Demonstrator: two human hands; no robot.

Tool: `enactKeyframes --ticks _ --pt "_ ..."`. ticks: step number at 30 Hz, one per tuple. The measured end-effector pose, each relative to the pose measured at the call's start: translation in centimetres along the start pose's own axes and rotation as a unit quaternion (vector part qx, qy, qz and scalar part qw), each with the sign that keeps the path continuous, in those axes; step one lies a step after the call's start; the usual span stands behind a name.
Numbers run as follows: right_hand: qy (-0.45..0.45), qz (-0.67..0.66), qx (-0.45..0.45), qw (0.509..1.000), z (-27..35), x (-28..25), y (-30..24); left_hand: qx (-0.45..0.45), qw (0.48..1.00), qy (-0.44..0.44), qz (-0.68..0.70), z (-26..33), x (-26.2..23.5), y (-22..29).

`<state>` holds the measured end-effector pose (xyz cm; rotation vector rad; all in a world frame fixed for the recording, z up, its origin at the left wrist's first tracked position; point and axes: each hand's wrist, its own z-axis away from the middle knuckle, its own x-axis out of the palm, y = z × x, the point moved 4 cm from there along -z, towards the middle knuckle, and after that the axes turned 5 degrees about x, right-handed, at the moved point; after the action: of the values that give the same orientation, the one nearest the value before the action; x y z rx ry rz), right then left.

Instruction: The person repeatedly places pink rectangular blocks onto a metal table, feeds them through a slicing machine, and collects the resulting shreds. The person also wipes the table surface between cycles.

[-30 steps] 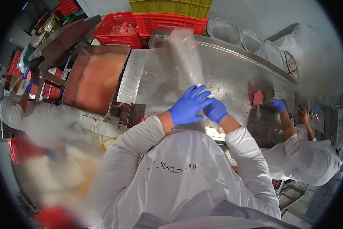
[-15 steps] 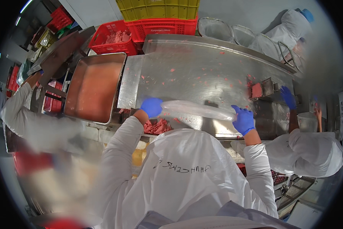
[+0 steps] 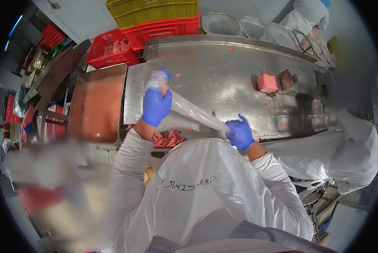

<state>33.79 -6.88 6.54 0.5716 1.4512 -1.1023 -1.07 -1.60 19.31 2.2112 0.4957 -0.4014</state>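
Both my hands wear blue gloves and stretch a clear plastic bag (image 3: 196, 110) slantwise above the near side of the steel table. My left hand (image 3: 157, 101) is closed round its upper left end, where the film bunches over the fingers. At the lower right end, my right hand (image 3: 240, 133) grips the gathered plastic with one finger sticking up. Under the bag, by the table's near left edge, lies a heap of pink meat scraps (image 3: 168, 138). Farther right, a block of pink meat (image 3: 267, 83) sits at the mouth of a metal box-shaped mould (image 3: 298, 86).
The steel table (image 3: 222, 55) has small meat bits scattered over it. At its left stands a deep tray of pinkish liquid (image 3: 97, 105). A red crate of meat (image 3: 113, 48) and stacked crates (image 3: 159, 31) stand behind. A co-worker in white (image 3: 353, 152) is close on the right.
My left hand has moved up and the right one slightly left and down, so the bag now slants. The meat block has come farther out beside the mould. The co-worker's gloved hand has left the table.
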Motion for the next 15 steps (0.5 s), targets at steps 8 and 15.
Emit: enactKeyframes --ticks 8,15 --pt "0.11 -0.167 0.062 0.978 -2.2 -6.3 4.4 -0.369 0.82 -0.344 0.27 7.1 0.8 3.7" --pt "-0.046 -0.554 -0.034 0.831 -1.0 -7.2 -5.4 0.085 0.986 -0.138 -0.045 2.1 4.3 1.8"
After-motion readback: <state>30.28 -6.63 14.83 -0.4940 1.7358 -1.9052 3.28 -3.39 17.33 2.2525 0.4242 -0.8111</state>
